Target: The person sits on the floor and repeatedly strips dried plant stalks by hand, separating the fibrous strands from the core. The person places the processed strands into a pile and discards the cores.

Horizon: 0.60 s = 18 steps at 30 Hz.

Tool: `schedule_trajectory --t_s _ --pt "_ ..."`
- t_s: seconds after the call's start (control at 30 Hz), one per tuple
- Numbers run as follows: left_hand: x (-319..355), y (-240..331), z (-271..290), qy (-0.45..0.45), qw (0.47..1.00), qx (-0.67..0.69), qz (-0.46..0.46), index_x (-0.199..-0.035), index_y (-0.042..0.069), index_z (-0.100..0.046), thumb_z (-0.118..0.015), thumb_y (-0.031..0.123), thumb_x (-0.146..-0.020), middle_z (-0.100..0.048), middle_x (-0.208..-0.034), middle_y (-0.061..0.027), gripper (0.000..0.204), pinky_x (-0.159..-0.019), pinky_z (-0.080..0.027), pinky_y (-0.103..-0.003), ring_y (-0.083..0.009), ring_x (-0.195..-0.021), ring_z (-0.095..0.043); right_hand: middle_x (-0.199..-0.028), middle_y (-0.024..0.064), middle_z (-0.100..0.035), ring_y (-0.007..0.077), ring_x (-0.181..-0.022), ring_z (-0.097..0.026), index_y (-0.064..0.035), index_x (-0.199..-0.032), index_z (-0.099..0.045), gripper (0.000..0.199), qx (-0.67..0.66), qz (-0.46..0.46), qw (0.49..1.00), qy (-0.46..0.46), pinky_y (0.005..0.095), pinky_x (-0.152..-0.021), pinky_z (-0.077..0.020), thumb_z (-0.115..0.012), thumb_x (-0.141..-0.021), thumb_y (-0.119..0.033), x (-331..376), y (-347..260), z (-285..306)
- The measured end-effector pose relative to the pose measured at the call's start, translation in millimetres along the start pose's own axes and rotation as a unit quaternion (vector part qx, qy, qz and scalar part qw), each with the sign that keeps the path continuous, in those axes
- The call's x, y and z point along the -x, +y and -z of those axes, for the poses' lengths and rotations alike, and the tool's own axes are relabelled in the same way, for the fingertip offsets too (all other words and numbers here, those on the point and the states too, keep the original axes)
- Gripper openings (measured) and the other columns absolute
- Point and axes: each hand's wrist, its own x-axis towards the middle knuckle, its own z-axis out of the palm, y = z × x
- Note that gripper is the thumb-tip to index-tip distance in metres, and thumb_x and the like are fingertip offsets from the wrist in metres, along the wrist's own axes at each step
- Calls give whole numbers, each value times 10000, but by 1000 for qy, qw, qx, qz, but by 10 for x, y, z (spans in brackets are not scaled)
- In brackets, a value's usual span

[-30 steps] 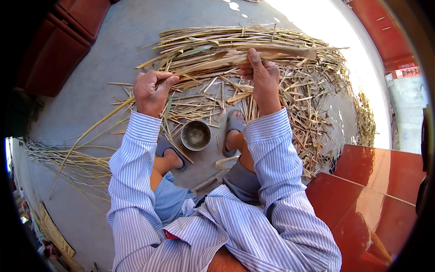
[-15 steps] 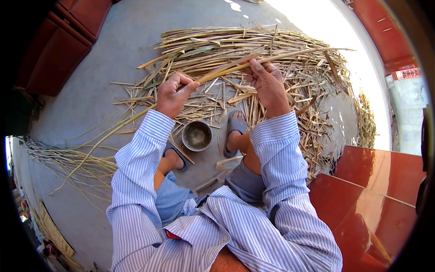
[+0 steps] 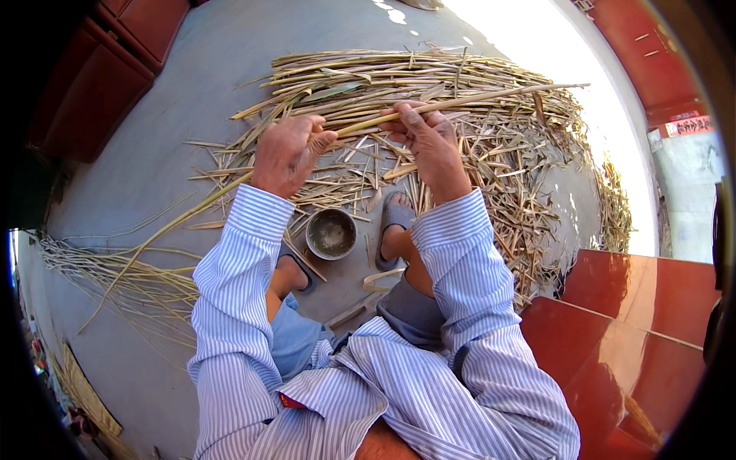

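A long, thin reed stalk (image 3: 362, 126) runs between my two hands. Its bare yellowish part trails down to the floor at the left, and its drier brown end points to the upper right. My left hand (image 3: 285, 155) is closed round the stalk, back of the hand showing. Farther along it, my right hand (image 3: 431, 146) pinches the stalk between thumb and fingers. Behind both hands lies a bundle of unpeeled reed stalks (image 3: 337, 77). Strips of dry husk (image 3: 491, 176) litter the floor under and beside my right hand.
A metal bowl (image 3: 332, 234) with murky contents stands between my sandalled feet. Thin peeled stalks (image 3: 130, 268) lie spread at the left. Glossy red panels (image 3: 613, 322) rise on the right; dark red furniture (image 3: 96, 92) stands at the far left.
My right hand has moved a little left along the stalk, nearer my left hand. My left hand has turned over somewhat. The loose husk flap above the stalk no longer shows.
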Motion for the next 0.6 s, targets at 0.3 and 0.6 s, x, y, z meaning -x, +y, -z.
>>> schedule_trajectory --t_s 0.3,0.6 --pt "0 -5 -15 -122 948 221 192 -807 15 -682 -698 377 -864 -602 -652 -75 367 -531 -428 -290 -137 -566 -549 -1001 118 -685 210 -921 -680 -24 -1059 -573 163 -149 107 977 108 259 -744 -577 -572 -963 -155 -7 -185 492" --pt "-53 319 183 117 968 -159 -153 -711 107 -642 -779 352 -743 -604 -593 -42 282 -472 -429 -352 -216 -523 -575 -825 65 -686 131 -726 -666 -54 -933 -638 200 -168 69 969 167 228 -559 -556 -669 -902 -249 -11 -129 579"
